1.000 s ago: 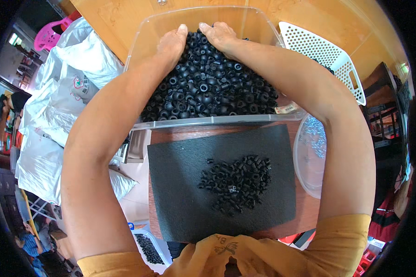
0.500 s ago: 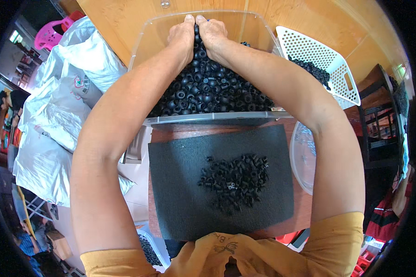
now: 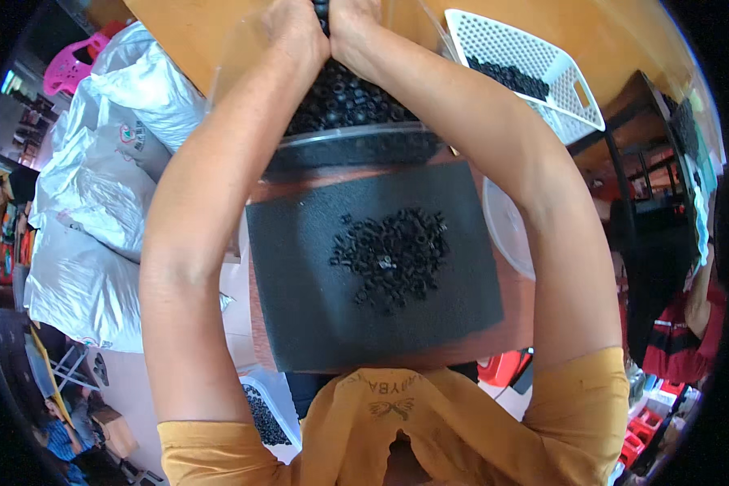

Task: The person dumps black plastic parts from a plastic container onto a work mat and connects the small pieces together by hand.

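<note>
Fingers run out past the top edge, so whether they are curled, spread or gripping can't be told; left hand [image 3: 298, 26] and right hand [image 3: 355, 24] show only from the back part down to the wrists, cut off above; a second ago they stood apart over the far end of the bin [image 3: 356, 136], half a second ago nearly together with thumbs up, and now their heels touch or almost touch, a narrow strip of black parts [image 3: 344, 101] showing between them; those parts are in the bin, heaped up to the hands; the closing in suggests parts being pressed or gathered between the palms, though any hold is out of sight; the view has also shifted, everything sitting higher, so the bin's far end is lost; the small pile [image 3: 397, 251] on the mat [image 3: 300, 324] looks undisturbed, neither hand near it; more of the white basket [image 3: 575, 121] with its dark pieces [image 3: 506, 78] now shows past the right forearm.
</note>
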The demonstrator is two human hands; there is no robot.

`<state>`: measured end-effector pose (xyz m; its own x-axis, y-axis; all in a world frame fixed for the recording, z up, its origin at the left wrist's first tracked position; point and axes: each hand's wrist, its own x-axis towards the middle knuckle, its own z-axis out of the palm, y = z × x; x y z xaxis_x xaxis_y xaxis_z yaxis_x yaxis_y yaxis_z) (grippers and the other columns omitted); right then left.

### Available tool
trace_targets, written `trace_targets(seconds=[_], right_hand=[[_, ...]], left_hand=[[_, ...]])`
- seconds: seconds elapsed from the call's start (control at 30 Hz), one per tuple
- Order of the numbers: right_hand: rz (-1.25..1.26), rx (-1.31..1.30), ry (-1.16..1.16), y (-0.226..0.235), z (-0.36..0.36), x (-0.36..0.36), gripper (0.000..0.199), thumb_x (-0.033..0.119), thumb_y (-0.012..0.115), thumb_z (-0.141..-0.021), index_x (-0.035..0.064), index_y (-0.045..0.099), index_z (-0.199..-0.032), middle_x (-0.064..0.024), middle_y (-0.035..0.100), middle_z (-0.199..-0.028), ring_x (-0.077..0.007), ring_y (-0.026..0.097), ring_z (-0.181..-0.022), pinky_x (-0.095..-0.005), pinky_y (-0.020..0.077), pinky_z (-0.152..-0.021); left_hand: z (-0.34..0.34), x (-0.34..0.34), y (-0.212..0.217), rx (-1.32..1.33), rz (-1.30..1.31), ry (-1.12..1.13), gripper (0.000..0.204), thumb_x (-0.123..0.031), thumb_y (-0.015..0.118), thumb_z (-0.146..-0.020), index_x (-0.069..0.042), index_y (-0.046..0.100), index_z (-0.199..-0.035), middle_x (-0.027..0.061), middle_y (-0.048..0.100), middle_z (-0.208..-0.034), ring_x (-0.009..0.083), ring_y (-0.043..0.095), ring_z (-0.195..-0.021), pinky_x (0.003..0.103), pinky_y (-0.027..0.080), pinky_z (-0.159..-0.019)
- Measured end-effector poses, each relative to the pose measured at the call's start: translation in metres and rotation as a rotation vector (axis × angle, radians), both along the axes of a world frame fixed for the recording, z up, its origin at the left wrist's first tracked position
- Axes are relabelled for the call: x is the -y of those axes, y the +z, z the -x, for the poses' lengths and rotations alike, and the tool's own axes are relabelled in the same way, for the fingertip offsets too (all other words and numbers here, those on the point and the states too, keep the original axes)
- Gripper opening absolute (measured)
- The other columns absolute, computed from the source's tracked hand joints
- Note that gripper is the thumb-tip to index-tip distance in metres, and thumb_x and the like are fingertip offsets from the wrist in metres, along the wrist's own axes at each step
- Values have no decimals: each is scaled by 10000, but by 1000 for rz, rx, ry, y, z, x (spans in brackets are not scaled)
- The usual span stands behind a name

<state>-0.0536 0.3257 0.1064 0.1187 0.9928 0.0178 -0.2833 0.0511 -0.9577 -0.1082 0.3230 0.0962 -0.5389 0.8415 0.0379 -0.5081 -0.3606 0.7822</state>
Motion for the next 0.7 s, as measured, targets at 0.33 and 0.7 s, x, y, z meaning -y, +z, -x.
trace_targets(seconds=[0.33, 0.7], right_hand=[[-342, -37, -293, 3, -22, 49, 296, 299, 661, -772, 28, 583, -684, -100, 598, -673, -187, 565, -626, -361, 462, -559], [-93, -16, 8, 53, -94, 115, 324, 339, 633, -766, 17, 609, -745, -125, 620, -737, -212, 584, -675, -369, 470, -605]], left_hand=[[-42, 41, 23, -11, -1, 74, 171, -166, 656, -808, -114, 565, -673, 20, 534, -616, 152, 510, -539, 316, 431, -492], [-100, 129, 66, -116, -82, 77, 99, -150, 669, -778, -69, 614, -765, 33, 570, -709, 150, 540, -635, 318, 465, -570]])
